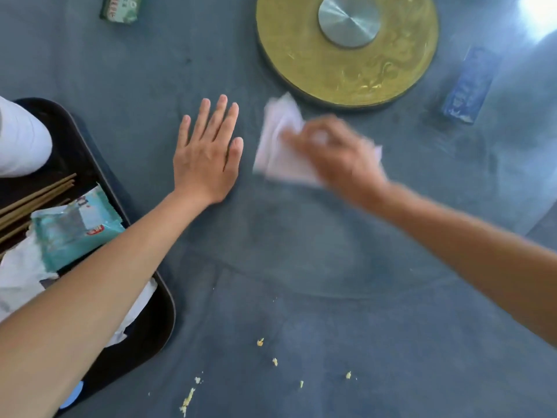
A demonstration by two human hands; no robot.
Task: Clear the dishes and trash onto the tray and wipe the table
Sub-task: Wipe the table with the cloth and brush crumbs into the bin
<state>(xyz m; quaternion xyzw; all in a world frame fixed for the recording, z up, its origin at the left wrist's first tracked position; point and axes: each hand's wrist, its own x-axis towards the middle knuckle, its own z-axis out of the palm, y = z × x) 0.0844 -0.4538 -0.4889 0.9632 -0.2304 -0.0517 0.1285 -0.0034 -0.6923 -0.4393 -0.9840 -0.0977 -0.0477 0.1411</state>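
While wiping: right hand (334, 149) fingers clench tissue (280, 152); left hand (208, 158) flat, released
Done: tray (150, 321) loaded at 9 o'clock
Left: crumbs (188, 399) at 6; tabletop (301, 251) unfinished

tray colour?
Black tray, glossy with a rounded rim; clearest in the head view, lower left.

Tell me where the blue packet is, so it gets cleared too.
The blue packet lies on the table's far right, just right of the gold turntable, beyond the wiping right hand.

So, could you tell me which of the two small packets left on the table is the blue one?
The blue packet lies right of the gold turntable; the other, a green packet, sits at the far left edge.
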